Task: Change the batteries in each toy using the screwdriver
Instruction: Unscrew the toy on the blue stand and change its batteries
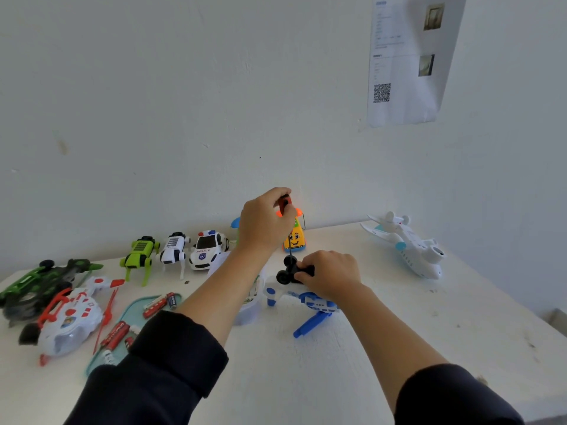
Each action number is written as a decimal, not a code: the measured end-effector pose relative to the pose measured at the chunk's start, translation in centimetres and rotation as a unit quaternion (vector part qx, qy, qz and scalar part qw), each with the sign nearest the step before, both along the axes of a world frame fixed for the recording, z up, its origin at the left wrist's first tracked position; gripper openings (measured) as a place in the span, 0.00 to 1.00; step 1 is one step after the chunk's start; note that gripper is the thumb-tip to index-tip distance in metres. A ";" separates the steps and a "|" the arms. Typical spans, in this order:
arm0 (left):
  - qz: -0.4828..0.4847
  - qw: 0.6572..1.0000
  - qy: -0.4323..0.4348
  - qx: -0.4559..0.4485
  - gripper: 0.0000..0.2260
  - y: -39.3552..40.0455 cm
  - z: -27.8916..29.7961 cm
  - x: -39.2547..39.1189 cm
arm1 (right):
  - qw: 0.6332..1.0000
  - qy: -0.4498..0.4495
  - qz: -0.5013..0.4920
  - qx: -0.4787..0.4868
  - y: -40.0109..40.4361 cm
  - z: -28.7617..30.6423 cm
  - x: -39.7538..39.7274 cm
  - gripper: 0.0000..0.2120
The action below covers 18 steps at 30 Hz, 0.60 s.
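"POLICE" on white toy car (pixel 207 250); QR code on wall sheet (pixel 405 62), text illegible.

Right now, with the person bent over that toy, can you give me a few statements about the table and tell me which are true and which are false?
1. The left hand grips a screwdriver with a red and black handle, tip pointing down. True.
2. The right hand rests flat on the bare table. False: it holds the black wheels of the blue and white toy.
3. The police car stands between a white robot dog and the left forearm. True.
4. The white toy plane lies on the table's left side. False: it is on the right.
5. Red batteries lie in a pale green tray. True.
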<state>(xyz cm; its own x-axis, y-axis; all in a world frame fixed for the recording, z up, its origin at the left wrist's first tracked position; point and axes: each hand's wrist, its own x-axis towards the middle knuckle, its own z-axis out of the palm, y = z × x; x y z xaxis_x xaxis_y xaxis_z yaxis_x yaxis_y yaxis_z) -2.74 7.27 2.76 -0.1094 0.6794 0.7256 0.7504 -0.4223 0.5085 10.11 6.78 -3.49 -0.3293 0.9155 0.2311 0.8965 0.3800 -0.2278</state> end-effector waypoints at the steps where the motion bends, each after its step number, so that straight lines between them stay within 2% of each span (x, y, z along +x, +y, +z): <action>1: 0.027 0.999 0.023 0.007 0.17 -0.1 -0.3 0.1 | 1.000 0.000 0.001 0.000 0.0 0.0 0.0 0.13; 4: 0.072 0.996 0.055 0.005 0.17 -0.1 0.0 -0.1 | 1.000 -0.001 0.001 0.003 0.0 -0.1 0.0 0.14; 7: 0.026 0.998 0.055 -0.018 0.12 -0.1 0.5 -0.4 | 1.000 -0.002 0.002 0.003 0.0 -0.2 0.0 0.14; 11: -0.032 0.994 0.048 -0.097 0.15 -0.1 0.7 -0.9 | 1.000 -0.003 0.001 0.002 -0.1 -0.1 0.0 0.14; 14: -0.021 0.995 0.061 -0.074 0.10 -0.3 0.5 -0.7 | 1.000 -0.003 0.002 0.001 -0.1 -0.1 0.0 0.14; 18: 0.012 0.999 0.043 -0.023 0.14 -0.4 -0.1 -0.6 | 1.000 -0.002 -0.002 0.003 -0.2 -0.2 0.0 0.14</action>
<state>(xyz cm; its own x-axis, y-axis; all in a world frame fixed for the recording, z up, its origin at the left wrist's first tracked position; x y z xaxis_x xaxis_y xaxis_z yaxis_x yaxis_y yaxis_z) -3.37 6.88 2.67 -0.0644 0.7102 0.7011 0.8012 -0.3820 0.4605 10.16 6.59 -3.68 -0.3268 0.9151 0.2361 0.8988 0.3782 -0.2219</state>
